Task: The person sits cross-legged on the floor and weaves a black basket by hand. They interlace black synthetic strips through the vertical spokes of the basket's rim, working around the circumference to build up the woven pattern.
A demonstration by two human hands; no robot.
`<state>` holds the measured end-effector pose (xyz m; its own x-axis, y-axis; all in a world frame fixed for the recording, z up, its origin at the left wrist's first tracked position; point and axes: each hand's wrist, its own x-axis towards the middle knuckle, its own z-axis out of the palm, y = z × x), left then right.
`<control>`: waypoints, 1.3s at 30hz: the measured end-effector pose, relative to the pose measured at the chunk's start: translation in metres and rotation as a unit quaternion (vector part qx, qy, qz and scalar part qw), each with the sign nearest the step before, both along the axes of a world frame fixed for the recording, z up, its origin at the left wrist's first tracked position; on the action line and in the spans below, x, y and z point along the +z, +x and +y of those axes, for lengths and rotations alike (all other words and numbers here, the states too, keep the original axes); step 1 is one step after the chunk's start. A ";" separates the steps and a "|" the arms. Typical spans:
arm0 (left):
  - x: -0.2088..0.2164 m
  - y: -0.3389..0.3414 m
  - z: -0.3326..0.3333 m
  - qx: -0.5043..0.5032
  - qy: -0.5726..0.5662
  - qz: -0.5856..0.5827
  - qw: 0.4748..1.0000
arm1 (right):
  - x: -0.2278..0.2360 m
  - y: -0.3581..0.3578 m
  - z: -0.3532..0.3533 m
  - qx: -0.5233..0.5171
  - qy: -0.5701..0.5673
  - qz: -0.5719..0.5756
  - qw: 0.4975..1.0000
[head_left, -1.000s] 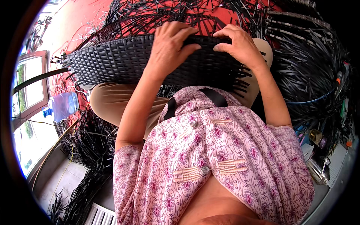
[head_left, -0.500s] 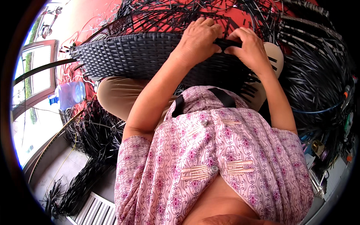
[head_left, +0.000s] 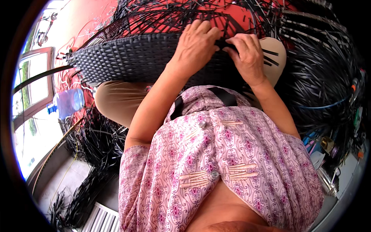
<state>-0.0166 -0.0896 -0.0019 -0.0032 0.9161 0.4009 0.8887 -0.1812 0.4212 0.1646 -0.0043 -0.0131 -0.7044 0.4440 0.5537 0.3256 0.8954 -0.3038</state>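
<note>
A dark woven wicker panel (head_left: 127, 58) lies across my lap, its weave tight along the lower part. Loose black strips (head_left: 154, 24) fan out from its upper edge. My left hand (head_left: 197, 45) is closed over that edge, the fingers bent and their tips partly hidden behind it. Just to its right, my right hand (head_left: 247, 57) has thumb and forefinger close together at the same edge, around what looks like a black strip. A small gap lies between the two hands. Fine detail of the weave there is too dark to make out.
Big bundles of black strips lie at the right (head_left: 320, 73) and at the lower left (head_left: 94, 143). A clear blue water jug (head_left: 69, 102) lies by the window at left. Small tools (head_left: 328, 145) sit at the lower right. Loose strips litter the red floor (head_left: 96, 19).
Both hands sit slightly further left in view, along with the panel. My right thumb and forefinger remain at the edge, and the right wrist has turned a little.
</note>
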 end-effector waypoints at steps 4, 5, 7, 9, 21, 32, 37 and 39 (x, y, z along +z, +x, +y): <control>0.002 0.002 -0.001 -0.002 -0.005 -0.005 1.000 | 0.015 0.022 0.022 -0.085 -0.069 0.040 0.993; 0.001 0.005 0.000 -0.005 0.000 -0.007 1.000 | 0.021 0.029 0.027 -0.142 -0.103 -0.006 0.984; 0.001 0.017 0.006 -0.002 0.012 -0.015 1.000 | 0.021 0.050 0.051 -0.171 -0.239 -0.123 0.948; 0.001 0.027 0.013 0.006 0.014 -0.006 1.000 | 0.014 0.065 0.063 -0.150 -0.246 -0.171 0.942; 0.001 0.049 0.033 0.028 -0.041 -0.007 0.999 | 0.002 0.078 0.047 -0.079 -0.291 0.001 0.953; -0.013 0.048 0.073 -0.058 -0.124 -0.090 0.986 | -0.007 0.081 0.062 -0.027 -0.290 0.012 0.957; -0.005 0.048 0.090 -0.101 -0.221 -0.080 0.967 | -0.005 0.081 0.060 -0.028 -0.307 0.018 0.951; 0.002 0.043 0.101 -0.121 -0.313 -0.087 0.938 | -0.003 0.080 0.059 -0.033 -0.320 0.016 0.947</control>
<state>0.0269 0.0111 0.0001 0.2196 0.9542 -0.2031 0.7610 -0.0373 0.6477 0.2448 0.0552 -0.0164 -0.6508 0.7384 0.1767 0.3556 0.5021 -0.7884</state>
